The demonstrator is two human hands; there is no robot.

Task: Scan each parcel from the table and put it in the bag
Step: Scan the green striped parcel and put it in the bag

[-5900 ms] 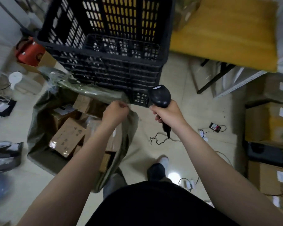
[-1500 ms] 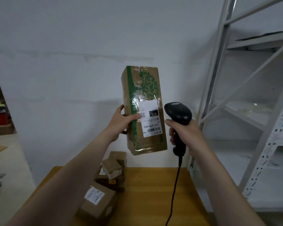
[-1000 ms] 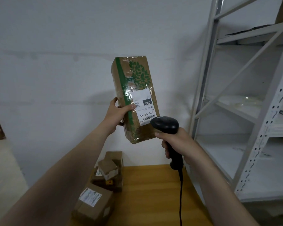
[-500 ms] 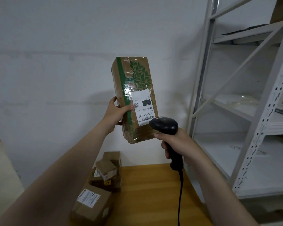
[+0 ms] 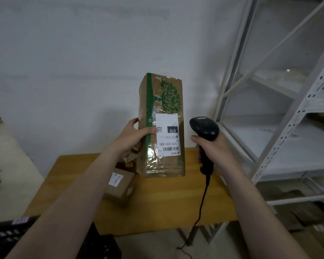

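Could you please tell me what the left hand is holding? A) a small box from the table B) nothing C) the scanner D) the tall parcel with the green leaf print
D: the left hand grips the tall parcel by its edge, while the right hand holds the scanner.

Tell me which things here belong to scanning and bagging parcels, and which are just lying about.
Job:
tall brown cardboard parcel with green leaf print, held by the left hand
black handheld scanner, gripped by the right hand
small brown cardboard parcel on the yellow wooden table

Lying about:
white metal shelving
black plastic crate
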